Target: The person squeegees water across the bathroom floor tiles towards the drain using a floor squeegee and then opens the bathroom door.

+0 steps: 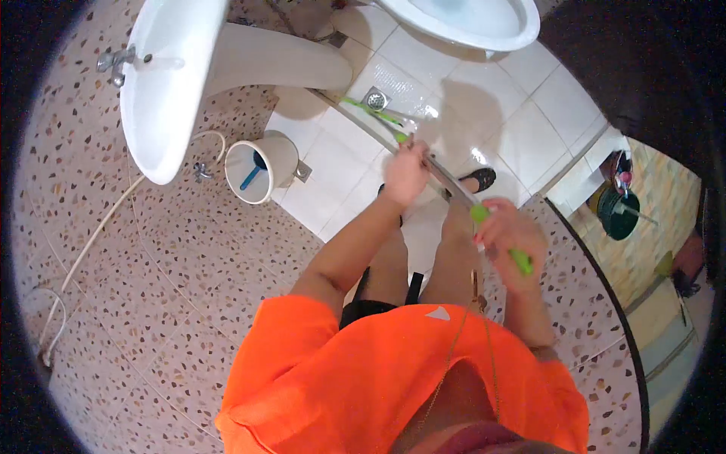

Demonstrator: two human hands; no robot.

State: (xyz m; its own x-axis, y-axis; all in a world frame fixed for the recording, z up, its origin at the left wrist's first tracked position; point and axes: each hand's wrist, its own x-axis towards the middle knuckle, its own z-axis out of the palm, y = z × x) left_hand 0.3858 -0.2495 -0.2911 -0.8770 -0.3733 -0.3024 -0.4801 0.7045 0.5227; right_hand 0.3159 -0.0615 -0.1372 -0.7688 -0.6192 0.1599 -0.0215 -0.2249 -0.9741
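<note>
A long-handled floor squeegee (pixel 451 181) with a metal pole, green grips and a narrow green head slants across the middle. My left hand (pixel 408 172) is closed around the pole near its lower green joint. Further up, at the green grip, my right hand (pixel 513 238) wraps the handle, slightly blurred. The squeegee's head rests on the wet white tiles (pixel 469 83) beside a round floor drain (pixel 376 98), close to a low tiled ledge. My feet stand apart under the handle, one in a black shoe.
A white sink (pixel 166 91) on a pedestal (pixel 272 60) stands at upper left. Below it is a white bucket (pixel 283 159) holding a blue dipper (pixel 253 178). The toilet bowl (pixel 522 34) is at the top. A hose (pixel 91 242) runs along the speckled wall. Past the doorway at right sits a green container (pixel 616 212).
</note>
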